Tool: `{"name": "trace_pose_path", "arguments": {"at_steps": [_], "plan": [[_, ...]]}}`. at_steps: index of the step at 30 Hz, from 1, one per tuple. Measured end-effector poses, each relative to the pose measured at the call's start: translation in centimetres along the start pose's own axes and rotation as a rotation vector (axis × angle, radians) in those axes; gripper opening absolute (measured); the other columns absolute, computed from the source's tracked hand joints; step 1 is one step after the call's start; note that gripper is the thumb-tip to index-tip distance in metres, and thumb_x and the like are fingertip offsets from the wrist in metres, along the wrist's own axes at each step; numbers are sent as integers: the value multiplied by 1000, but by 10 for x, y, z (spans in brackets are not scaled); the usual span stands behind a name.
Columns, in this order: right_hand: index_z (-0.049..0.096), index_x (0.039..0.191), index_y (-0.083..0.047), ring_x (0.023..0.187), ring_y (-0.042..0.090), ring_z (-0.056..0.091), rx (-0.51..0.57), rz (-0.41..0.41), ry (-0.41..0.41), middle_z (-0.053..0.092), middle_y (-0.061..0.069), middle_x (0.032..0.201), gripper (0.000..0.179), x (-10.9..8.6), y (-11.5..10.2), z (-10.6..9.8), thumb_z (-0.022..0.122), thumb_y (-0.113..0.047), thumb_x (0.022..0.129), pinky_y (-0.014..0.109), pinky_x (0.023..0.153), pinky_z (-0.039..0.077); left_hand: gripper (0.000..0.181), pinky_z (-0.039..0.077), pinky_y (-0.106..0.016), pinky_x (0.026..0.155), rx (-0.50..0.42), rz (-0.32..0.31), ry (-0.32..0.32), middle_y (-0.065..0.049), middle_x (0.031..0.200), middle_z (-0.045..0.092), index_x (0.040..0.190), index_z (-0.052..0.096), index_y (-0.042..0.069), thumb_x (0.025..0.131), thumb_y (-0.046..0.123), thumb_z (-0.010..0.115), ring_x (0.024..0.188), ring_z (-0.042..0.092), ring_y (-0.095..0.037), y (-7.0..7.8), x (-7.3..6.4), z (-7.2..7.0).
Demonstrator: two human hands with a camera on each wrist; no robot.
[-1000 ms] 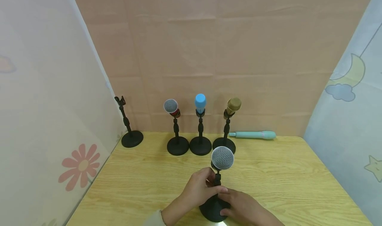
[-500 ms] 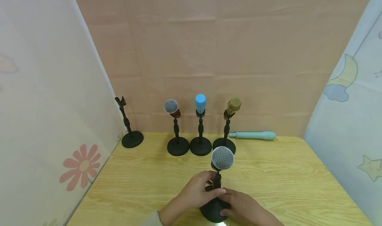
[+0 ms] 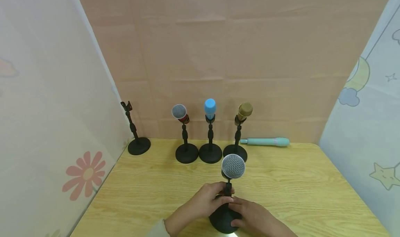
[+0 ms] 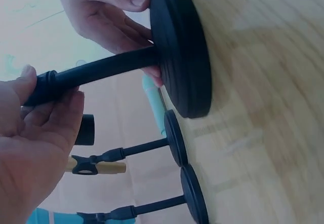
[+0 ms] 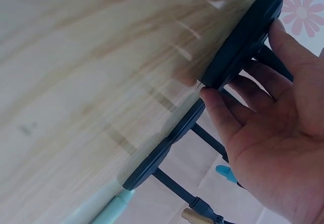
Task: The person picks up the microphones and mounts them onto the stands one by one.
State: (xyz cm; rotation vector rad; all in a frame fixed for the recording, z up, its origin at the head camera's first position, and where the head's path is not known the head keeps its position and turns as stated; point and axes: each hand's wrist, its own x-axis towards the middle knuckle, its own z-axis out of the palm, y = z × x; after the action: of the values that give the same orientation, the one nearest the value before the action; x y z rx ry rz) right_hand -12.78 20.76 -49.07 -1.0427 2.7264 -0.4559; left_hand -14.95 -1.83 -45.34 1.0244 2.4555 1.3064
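In the head view, a microphone with a silver mesh head sits on a black microphone stand near the front of the table. My left hand grips the stand's post at its collar, thumb on one side and fingers on the other, as the left wrist view also shows. Low down, my right hand holds the right side of the round base. In the right wrist view its thumb and fingers touch the base, which stands flat on the table. The microphone's lower body is mostly hidden.
Behind stand three mics on black stands: red with silver mesh, blue and gold. A mint-green microphone lies at the back right. A bare stand is at the back left. Printed cloth walls flank the wooden table.
My left hand's fingers have shifted slightly around the post's collar, and the hand sits a little lower. The right hand, microphone and stand stay nearly in place.
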Motion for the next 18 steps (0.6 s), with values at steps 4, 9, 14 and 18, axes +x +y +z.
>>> {"name": "trace_pose_path", "arguments": {"at_steps": [4, 9, 14, 18], "plan": [[66, 135, -13, 126, 25, 62, 8, 17, -3, 59, 9, 143, 55, -1, 0, 1, 67, -49, 94, 43, 96, 55, 34, 53, -20, 91, 138, -24, -78, 7, 114, 70, 122, 67, 15, 100, 40, 61, 105, 62, 2, -5, -2, -2], [65, 136, -11, 130, 27, 58, -1, 19, 1, 60, 8, 143, 55, -3, 0, 2, 65, -49, 96, 43, 97, 55, 49, 52, -23, 94, 418, -49, -178, 10, 124, 67, 130, 66, 18, 91, 47, 72, 114, 60, -4, -16, -14, 5], [64, 138, -11, 132, 26, 56, -24, 29, 0, 58, 6, 145, 57, -6, 0, 2, 63, -50, 96, 41, 97, 55, 67, 52, -23, 97, 557, -92, -203, 3, 134, 61, 139, 61, 12, 86, 52, 76, 122, 56, -9, -20, -23, 17], [64, 137, -10, 133, 27, 56, -22, 39, -6, 58, 7, 145, 58, -6, -1, 2, 64, -50, 96, 41, 97, 54, 77, 53, -21, 93, 660, -106, -204, 1, 139, 58, 142, 59, 10, 83, 57, 75, 122, 53, -8, -20, -26, 25]]}}
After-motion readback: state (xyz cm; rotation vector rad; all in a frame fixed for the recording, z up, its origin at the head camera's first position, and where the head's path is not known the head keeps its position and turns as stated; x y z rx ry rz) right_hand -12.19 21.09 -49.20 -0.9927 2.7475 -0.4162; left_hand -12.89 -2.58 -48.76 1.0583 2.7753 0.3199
